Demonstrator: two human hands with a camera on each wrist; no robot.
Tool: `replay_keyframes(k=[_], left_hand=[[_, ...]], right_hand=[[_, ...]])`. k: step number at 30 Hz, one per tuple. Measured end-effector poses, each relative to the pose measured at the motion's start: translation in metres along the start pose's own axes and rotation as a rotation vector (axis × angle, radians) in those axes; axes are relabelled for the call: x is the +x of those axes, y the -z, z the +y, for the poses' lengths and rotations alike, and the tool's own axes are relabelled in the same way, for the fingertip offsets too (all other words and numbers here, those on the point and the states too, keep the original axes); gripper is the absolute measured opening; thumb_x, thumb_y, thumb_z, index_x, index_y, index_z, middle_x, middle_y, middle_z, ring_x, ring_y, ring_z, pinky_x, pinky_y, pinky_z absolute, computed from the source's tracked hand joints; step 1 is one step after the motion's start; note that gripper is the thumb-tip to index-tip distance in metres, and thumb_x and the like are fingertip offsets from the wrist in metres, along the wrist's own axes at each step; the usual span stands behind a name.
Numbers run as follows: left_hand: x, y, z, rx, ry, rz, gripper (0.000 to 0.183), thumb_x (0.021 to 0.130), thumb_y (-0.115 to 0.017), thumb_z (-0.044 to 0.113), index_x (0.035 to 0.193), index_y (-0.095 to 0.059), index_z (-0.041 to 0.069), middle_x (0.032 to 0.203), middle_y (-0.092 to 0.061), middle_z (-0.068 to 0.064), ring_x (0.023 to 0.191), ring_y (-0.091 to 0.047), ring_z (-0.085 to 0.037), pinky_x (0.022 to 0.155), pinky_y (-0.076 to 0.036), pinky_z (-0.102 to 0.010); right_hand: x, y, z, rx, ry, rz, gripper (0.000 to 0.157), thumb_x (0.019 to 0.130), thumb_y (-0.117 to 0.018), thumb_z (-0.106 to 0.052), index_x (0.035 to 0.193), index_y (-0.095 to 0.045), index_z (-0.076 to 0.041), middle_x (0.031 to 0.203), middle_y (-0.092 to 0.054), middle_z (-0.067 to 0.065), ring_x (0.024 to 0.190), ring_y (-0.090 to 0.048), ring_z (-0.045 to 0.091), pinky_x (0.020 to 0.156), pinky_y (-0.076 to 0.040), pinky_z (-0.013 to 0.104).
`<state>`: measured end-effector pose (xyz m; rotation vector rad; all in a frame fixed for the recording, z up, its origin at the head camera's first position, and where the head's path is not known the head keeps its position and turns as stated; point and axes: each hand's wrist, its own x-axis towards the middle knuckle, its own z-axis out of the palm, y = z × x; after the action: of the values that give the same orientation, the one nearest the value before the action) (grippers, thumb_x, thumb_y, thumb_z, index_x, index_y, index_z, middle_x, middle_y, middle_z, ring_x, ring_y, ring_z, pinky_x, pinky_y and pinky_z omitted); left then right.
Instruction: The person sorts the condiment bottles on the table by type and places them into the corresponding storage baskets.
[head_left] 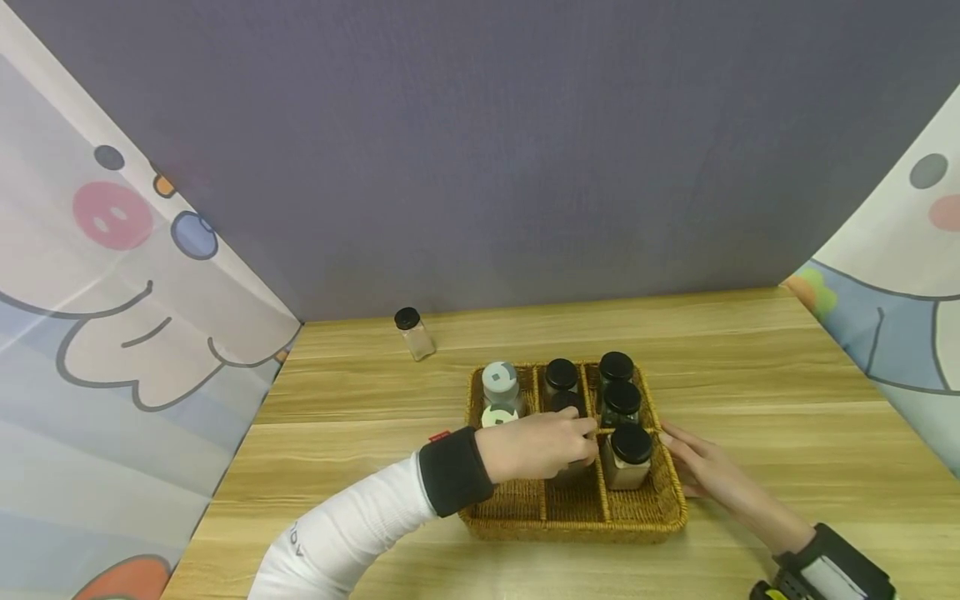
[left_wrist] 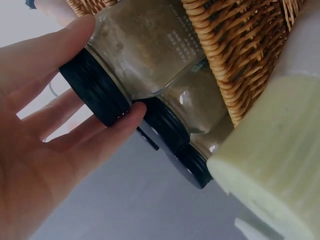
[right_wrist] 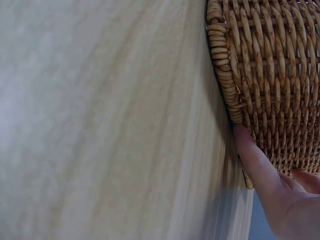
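A divided wicker basket (head_left: pixel 573 532) stands on the table with several glass spice jars in its compartments. My left hand (head_left: pixel 536 446) is over the middle column; in the left wrist view its thumb and fingers pinch the black lid of a square glass spice jar (left_wrist: pixel 145 47) with brownish contents. In the head view that jar is mostly hidden by the hand. Two more black-lidded jars (left_wrist: pixel 165 122) line up beyond it. On the basket's right side, my right hand (head_left: pixel 705 467) touches the woven wall with extended fingers (right_wrist: pixel 257 162), low down near the table.
White-lidded jars (head_left: pixel 500 379) fill the basket's left column, and black-lidded jars (head_left: pixel 622 400) stand in the right one, including a front jar (head_left: pixel 628 467). A lone black-lidded jar (head_left: pixel 417 337) is at the back left of the wooden table (head_left: pixel 337 450), before a grey wall (head_left: pixel 525 167).
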<state>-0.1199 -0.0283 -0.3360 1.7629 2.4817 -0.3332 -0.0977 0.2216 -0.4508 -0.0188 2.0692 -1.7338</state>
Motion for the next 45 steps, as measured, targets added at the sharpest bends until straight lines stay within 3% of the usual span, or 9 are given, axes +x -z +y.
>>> replay_keyframes(k=[15,22,31,45], left_hand=[[0.004,-0.008,0.002,-0.068,0.006,-0.037,0.017,0.08,-0.064,0.007,0.093,-0.065,0.019,0.103,-0.052,0.004,0.082,-0.046,-0.009,0.064,-0.037,-0.008],[0.006,-0.013,0.004,-0.047,0.007,-0.035,0.017,0.082,-0.062,0.008,0.094,-0.065,0.021,0.103,-0.052,0.006,0.082,-0.047,-0.008,0.066,-0.038,-0.008],[0.004,-0.013,0.005,-0.031,-0.009,0.007,0.018,0.084,-0.059,0.007,0.093,-0.065,0.021,0.098,-0.052,0.006,0.082,-0.046,-0.009,0.067,-0.038,-0.009],[-0.001,-0.015,0.002,-0.008,-0.033,0.113,0.02,0.084,-0.06,0.012,0.101,-0.064,0.021,0.104,-0.056,0.005,0.092,-0.052,-0.007,0.076,-0.04,-0.006]], right_hand=[[0.0,0.0,0.001,0.011,0.008,-0.012,0.066,0.095,-0.034,-0.036,0.139,-0.006,0.004,0.137,-0.012,0.034,0.118,-0.033,0.047,0.081,-0.049,0.043],[0.001,0.0,0.002,0.022,0.008,-0.009,0.066,0.095,-0.034,-0.035,0.139,-0.006,0.004,0.137,-0.013,0.033,0.118,-0.032,0.047,0.08,-0.049,0.043],[0.001,0.0,0.002,0.017,0.011,-0.013,0.065,0.096,-0.034,-0.034,0.14,-0.004,0.003,0.137,-0.01,0.034,0.118,-0.032,0.047,0.08,-0.049,0.044],[0.001,0.0,0.003,0.021,0.003,-0.004,0.066,0.095,-0.035,-0.036,0.14,-0.006,0.003,0.137,-0.012,0.033,0.118,-0.032,0.047,0.08,-0.049,0.044]])
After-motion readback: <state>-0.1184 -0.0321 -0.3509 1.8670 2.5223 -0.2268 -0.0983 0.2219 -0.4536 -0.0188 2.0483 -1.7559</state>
